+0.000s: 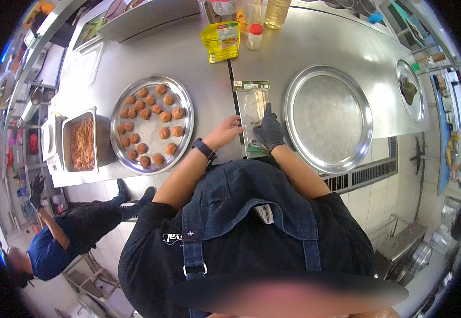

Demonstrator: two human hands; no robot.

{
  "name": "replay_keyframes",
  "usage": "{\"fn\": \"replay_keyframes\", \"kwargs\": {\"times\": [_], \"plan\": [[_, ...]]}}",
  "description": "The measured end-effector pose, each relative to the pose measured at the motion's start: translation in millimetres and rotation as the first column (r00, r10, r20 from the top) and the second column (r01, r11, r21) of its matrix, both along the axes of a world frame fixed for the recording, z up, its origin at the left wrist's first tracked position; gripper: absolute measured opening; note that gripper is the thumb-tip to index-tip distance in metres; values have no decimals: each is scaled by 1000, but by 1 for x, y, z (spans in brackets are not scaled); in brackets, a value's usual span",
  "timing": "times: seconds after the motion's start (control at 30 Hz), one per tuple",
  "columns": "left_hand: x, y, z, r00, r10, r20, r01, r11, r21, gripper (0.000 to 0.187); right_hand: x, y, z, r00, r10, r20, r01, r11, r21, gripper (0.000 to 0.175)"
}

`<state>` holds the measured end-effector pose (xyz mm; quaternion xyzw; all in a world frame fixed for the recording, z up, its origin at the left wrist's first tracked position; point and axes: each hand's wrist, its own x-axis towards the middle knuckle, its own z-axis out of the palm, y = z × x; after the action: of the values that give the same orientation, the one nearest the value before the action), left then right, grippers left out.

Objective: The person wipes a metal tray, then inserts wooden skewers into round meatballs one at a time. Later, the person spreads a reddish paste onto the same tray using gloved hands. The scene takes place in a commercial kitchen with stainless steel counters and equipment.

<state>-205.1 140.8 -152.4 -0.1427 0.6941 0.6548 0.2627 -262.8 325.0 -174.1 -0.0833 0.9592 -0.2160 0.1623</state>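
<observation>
A clear plastic packet of wooden skewers (252,119) with a printed header card lies lengthwise on the steel table in front of me. My left hand (227,131), bare and with a dark watch at the wrist, is at the packet's left edge, fingers apart. My right hand (270,129), in a black glove, lies over the packet's right side. Its index finger points up along the skewers, and its other fingers are partly hidden. To the left, a round metal tray (151,139) carries several browned balls. An identical-looking round metal tray (327,119) is right of my gloved hand.
A deep steel pan (82,143) of reddish-brown mixture stands at the far left. Behind the packet are a yellow pouch (222,41), a red-capped jar (255,37) and an oil bottle (278,14). Another person (63,234) with black gloves is at the left, beyond the table's edge.
</observation>
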Motion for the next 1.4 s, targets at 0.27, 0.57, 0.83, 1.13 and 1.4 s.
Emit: {"fn": "replay_keyframes", "kwargs": {"times": [0.27,0.57,0.83,1.13,1.4], "plan": [[-35,43,2,937,318,142,-344,909,234,63,-3,9,-6,975,127,-183,-219,697,-683,77],[-26,24,27,931,310,-194,-268,940,213,23,-23,12,55,929,368,42,-243,692,-680,44],[-4,35,59,984,-76,-162,50,986,-159,38,-52,20,95,986,89,-138,-159,719,-676,17],[1,30,32,966,96,-241,-55,984,171,50,-8,41,67,970,-138,201,241,424,-873,12],[-8,14,29,959,-265,-100,247,956,-158,58,-5,58,53,986,-116,123,164,485,-859,11]]}}
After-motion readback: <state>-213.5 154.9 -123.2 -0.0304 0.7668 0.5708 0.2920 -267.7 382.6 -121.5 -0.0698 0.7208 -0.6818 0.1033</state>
